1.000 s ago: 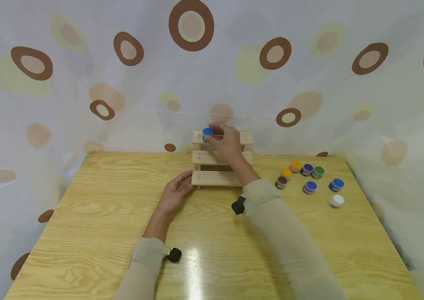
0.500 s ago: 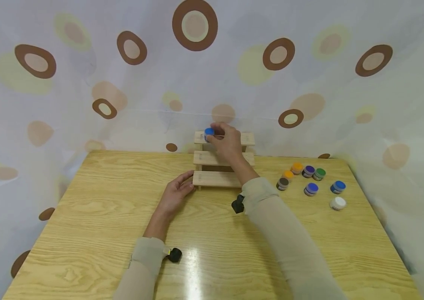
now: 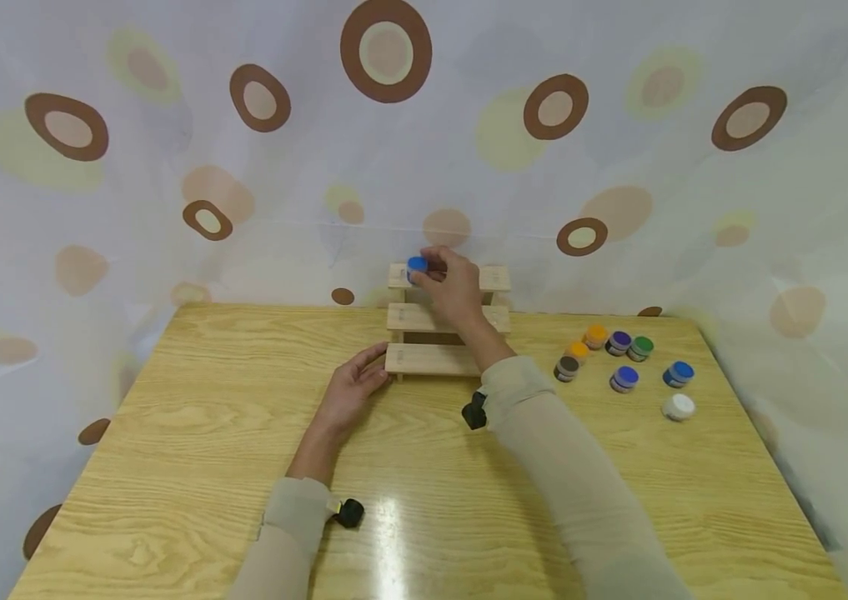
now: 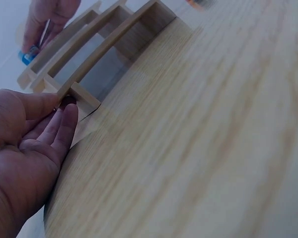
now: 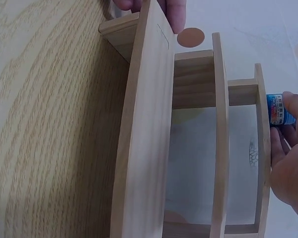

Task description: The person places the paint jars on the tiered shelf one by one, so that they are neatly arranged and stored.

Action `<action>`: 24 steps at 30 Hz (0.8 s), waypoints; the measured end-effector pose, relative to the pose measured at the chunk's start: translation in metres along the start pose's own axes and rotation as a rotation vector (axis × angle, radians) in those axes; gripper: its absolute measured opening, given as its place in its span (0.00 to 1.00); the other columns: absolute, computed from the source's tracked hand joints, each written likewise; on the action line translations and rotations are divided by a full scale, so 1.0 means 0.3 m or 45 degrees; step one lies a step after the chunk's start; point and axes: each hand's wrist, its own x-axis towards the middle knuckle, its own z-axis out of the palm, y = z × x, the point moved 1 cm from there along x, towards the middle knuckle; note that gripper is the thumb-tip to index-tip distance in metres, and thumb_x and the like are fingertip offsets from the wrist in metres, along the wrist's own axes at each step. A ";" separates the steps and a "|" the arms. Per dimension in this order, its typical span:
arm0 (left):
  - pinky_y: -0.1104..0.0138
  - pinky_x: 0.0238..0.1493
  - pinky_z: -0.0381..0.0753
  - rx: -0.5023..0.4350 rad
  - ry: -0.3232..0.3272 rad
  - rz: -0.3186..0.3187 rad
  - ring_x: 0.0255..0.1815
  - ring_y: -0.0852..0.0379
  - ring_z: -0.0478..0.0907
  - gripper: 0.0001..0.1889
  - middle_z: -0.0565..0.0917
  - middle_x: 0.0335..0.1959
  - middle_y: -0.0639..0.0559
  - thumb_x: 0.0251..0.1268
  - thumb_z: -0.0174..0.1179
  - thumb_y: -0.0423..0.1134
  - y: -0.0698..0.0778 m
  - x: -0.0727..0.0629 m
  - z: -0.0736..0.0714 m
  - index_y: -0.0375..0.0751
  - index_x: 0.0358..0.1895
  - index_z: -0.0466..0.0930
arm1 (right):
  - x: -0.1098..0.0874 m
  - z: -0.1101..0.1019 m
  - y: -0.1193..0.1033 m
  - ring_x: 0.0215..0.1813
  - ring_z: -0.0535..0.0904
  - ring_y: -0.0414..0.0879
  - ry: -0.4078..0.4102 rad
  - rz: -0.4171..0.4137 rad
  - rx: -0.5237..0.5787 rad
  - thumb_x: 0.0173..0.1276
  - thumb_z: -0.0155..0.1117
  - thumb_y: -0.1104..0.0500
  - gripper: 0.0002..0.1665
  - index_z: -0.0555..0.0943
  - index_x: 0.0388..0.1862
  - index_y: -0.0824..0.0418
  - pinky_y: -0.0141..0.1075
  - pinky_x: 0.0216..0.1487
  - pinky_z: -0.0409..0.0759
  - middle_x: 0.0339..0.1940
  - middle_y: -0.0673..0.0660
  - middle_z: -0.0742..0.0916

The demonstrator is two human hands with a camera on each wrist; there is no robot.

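A small wooden three-step display rack [image 3: 431,359] stands at the table's back edge. My left hand [image 3: 348,390] grips the left end of its lowest step; in the left wrist view the thumb lies along the step's end and the fingers curl below. My right hand [image 3: 455,287] reaches over the rack and pinches a small blue-lidded paint jar [image 3: 416,268] between thumb and fingers. In the right wrist view the blue jar [image 5: 276,109] sits against the top step, its label showing. Part of the top and middle steps is hidden behind my right hand.
Right of the rack, several paint jars stand on the wooden table [image 3: 228,433]: orange [image 3: 595,336], purple [image 3: 619,342], green [image 3: 641,347], dark brown [image 3: 566,368], violet-blue [image 3: 624,378], blue [image 3: 679,373] and white [image 3: 679,407]. A patterned cloth [image 3: 281,167] hangs close behind the rack.
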 end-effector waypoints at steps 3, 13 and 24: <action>0.65 0.68 0.79 0.007 0.006 -0.001 0.76 0.44 0.72 0.27 0.68 0.80 0.42 0.82 0.52 0.26 -0.005 -0.002 -0.009 0.37 0.80 0.65 | -0.009 0.005 -0.004 0.65 0.84 0.54 -0.013 0.001 0.025 0.73 0.74 0.61 0.27 0.80 0.67 0.68 0.35 0.64 0.84 0.61 0.64 0.87; 0.66 0.69 0.79 0.037 -0.002 0.003 0.78 0.46 0.71 0.28 0.69 0.79 0.40 0.83 0.52 0.27 0.001 -0.007 -0.031 0.38 0.81 0.64 | -0.040 -0.024 -0.002 0.65 0.83 0.54 0.019 0.009 0.085 0.72 0.74 0.63 0.26 0.81 0.65 0.70 0.40 0.67 0.82 0.62 0.64 0.86; 0.64 0.70 0.78 0.040 0.022 0.001 0.78 0.45 0.70 0.28 0.68 0.79 0.38 0.83 0.52 0.27 0.007 -0.004 -0.060 0.36 0.81 0.62 | -0.084 -0.055 0.049 0.63 0.85 0.53 0.042 0.017 0.121 0.72 0.75 0.61 0.24 0.83 0.64 0.69 0.35 0.63 0.84 0.60 0.65 0.88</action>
